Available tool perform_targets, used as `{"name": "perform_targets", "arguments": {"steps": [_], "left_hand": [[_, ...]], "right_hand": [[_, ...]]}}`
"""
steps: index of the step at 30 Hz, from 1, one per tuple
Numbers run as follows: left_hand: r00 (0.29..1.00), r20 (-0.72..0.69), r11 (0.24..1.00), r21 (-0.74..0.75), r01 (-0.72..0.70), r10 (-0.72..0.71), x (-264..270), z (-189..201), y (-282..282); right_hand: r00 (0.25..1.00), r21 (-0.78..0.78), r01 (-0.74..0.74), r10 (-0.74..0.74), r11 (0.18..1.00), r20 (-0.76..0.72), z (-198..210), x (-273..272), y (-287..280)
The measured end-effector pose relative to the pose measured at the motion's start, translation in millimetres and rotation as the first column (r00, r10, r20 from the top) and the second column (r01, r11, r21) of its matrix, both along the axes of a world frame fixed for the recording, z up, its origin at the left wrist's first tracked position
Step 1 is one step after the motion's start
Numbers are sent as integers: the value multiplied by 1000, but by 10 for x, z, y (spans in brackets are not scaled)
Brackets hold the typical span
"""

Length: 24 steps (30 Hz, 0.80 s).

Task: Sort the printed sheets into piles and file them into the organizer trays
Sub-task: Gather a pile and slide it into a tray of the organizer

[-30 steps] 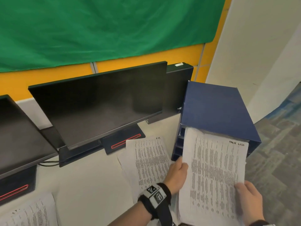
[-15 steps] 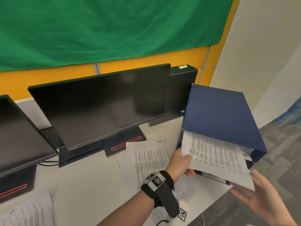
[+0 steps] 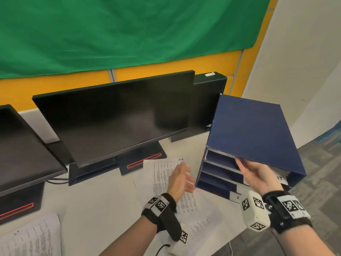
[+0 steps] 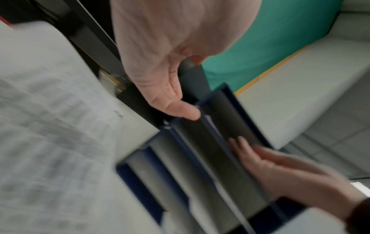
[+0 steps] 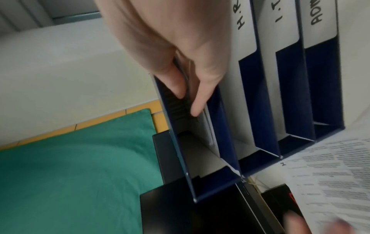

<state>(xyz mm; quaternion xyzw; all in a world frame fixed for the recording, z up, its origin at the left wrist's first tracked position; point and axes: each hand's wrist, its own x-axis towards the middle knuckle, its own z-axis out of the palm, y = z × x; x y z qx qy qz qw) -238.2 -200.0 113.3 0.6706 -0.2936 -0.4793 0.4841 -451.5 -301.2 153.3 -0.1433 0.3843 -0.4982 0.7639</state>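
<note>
organizer (image 3: 252, 126) right of monitor (image 3: 114, 115) | sheets (image 3: 166, 174) between, before | papers apparently in top tray (image 5: 208, 126)

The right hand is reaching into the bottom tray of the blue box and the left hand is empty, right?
Not quite. The right hand reaches into the top tray of the blue organizer, just under its lid, not the bottom one. The head view shows it. The left hand is indeed empty.
</note>
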Motion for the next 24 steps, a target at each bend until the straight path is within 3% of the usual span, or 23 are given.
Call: {"name": "perform_targets", "arguments": {"steps": [2,4,6,7,8,10,12,14,16,18,21,24], "left_hand": [[989,131,995,57,-79,71,201,-255,113],[941,328,969,195,-151,80,411,-522,233],[883,466,897,369,-242,46,590,-737,365],[872,487,853,439,-283,38,664,-823,419],[876,479,811,493,-316,50,723,-871,475],[907,402,734,579,-355,122,813,-950,538],[923,333,682,631,-370,193,898,-1035,534],[933,262,671,648,-360,247,993,-1168,461],[942,189,701,631,-332,276,1094,-1346,370],[952,119,727,622,-292,281,1158,-1454,327],[957,71,742,617,-263,280,1068,-1249,378],[980,85,766,613,-192,178,996,-1169,437]], "right_hand": [[996,-3,16,-15,1000,91,-34,36,-22],[997,-109,-64,68,992,34,-75,99,103],[955,-174,-227,184,958,-233,-169,245,352],[873,-146,-334,247,931,-420,-275,339,467],[748,-92,-441,309,893,-587,-433,424,553],[384,84,-618,394,782,-835,-826,564,622],[6,286,-652,381,703,-924,-1157,662,629],[-208,384,-611,327,692,-922,-1321,740,620],[-270,385,-606,275,696,-923,-1335,835,641],[-239,399,-587,320,704,-917,-1346,933,653],[-160,457,-578,455,676,-876,-1378,1073,668],[-206,482,-565,451,670,-868,-1373,1184,726]]}}
